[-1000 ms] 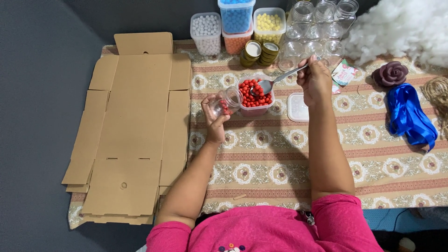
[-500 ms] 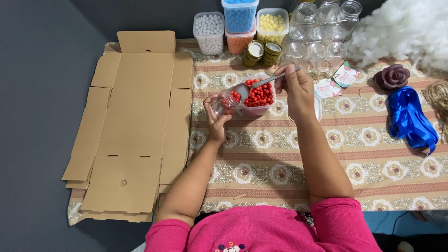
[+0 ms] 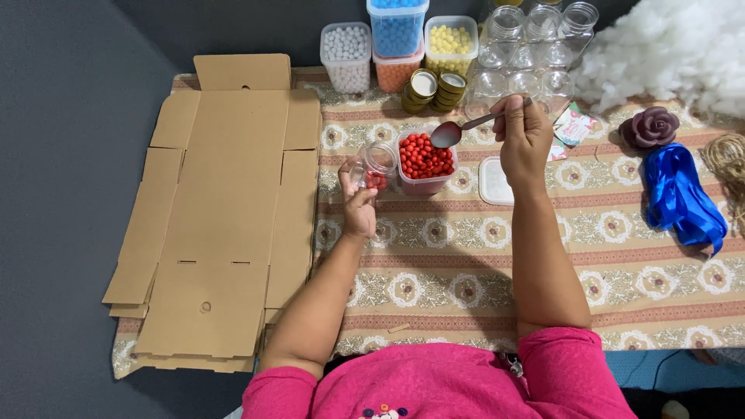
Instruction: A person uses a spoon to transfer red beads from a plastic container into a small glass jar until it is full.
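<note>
My left hand holds a small clear glass jar, tilted, with a few red beads at its bottom. Just right of the jar stands a square clear tub full of red beads. My right hand grips the handle of a metal spoon. The spoon's bowl hangs empty just above the back right corner of the tub.
A flattened cardboard box lies at the left. Tubs of white, blue, orange and yellow beads, gold lids and empty glass jars stand at the back. A white lid, purple rose, blue ribbon, twine and white stuffing lie to the right.
The spoon was at the jar's mouth half a second ago; it has since swung right and up over the tub. The jar has a few beads in it.
</note>
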